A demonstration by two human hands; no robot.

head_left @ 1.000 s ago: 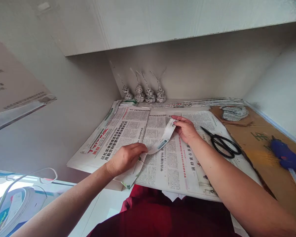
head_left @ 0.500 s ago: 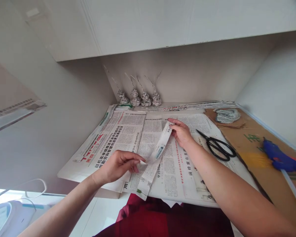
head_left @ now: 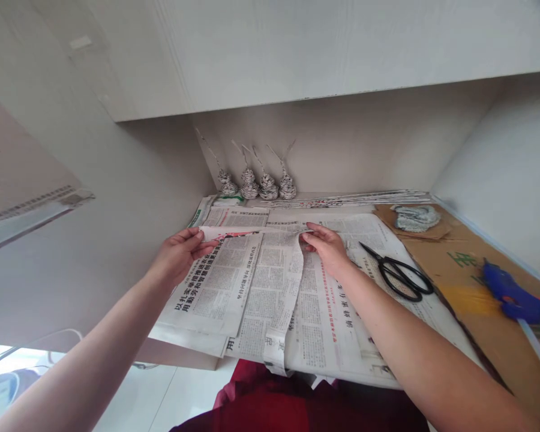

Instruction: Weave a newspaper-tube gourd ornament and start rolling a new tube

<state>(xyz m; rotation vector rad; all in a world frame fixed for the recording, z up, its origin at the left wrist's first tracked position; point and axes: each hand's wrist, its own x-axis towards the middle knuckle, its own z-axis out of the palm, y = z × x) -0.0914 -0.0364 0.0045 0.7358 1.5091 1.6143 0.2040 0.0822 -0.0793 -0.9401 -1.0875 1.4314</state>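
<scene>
Between my hands a newspaper strip (head_left: 227,233) is stretched sideways above the newspaper sheets (head_left: 274,270). My left hand (head_left: 182,252) pinches its left end, fingers closed. My right hand (head_left: 324,245) pinches the strip farther right, between thumb and forefinger. From there the strip's other part hangs down and curls over the table's front edge. Black-handled scissors (head_left: 398,273) lie right of my right hand, their blades partly open. Behind both hands, several gourd-shaped pieces (head_left: 269,187) woven from paper stand in a row with thin stems sticking up.
Thin rolled paper sticks (head_left: 351,198) lie along the back wall. At right, a cardboard sheet (head_left: 463,264) carries a grey folded cloth-like pad (head_left: 416,218) and a blue glue gun (head_left: 517,294). A white overhanging panel (head_left: 306,54) juts out above the table.
My left hand has moved left and up with the strip's end, drawing that part out taut. My right hand stays in about the same place.
</scene>
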